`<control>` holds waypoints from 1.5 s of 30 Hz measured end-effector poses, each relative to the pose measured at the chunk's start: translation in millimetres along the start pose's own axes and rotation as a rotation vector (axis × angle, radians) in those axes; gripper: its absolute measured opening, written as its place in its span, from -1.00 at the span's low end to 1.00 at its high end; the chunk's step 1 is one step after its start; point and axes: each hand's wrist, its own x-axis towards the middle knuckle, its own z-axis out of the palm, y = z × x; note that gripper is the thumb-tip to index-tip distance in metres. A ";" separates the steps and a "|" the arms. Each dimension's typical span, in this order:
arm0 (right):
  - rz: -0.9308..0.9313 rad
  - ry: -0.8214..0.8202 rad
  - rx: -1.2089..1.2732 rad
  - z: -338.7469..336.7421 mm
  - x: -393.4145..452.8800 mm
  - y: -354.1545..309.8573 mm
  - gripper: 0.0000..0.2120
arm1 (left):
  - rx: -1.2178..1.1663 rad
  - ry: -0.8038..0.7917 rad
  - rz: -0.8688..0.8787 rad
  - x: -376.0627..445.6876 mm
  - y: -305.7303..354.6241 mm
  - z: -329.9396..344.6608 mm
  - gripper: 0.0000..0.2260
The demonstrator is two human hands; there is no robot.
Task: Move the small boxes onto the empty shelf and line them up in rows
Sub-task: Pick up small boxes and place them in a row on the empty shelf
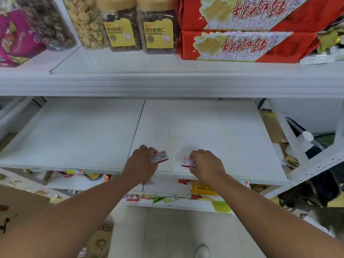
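Note:
A bare white shelf [195, 123] spans the middle of the view. My left hand [142, 162] is over its front edge, holding a small white and red box [160, 156] by its left end. My right hand [206, 164] is a little to the right, gripping a second small white and red box [187, 162] whose left half shows past my fingers. The two boxes are apart, with a gap of bare shelf between them. I cannot tell whether the boxes touch the shelf surface.
The upper shelf [167, 81] holds jars of nuts [121, 28], stacked red boxes [242, 45] and a pink bag [16, 40]. Lower shelves carry price tags and a yellow pack [202, 189]. A cardboard box [20, 203] stands at the lower left; clutter lies at the right.

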 end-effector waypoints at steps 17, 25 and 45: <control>0.090 -0.090 0.048 52.9 62.1 10.4 -0.81 | -0.062 -0.068 0.029 151.6 0.4 61.6 -0.58; 0.087 -0.086 0.035 68.9 86.5 -4.4 -0.77 | -0.146 -0.126 0.068 161.5 -24.0 80.0 -0.37; 0.194 0.083 0.323 89.3 98.2 -27.3 -0.59 | -0.527 0.071 -0.177 79.8 -52.5 81.9 -0.58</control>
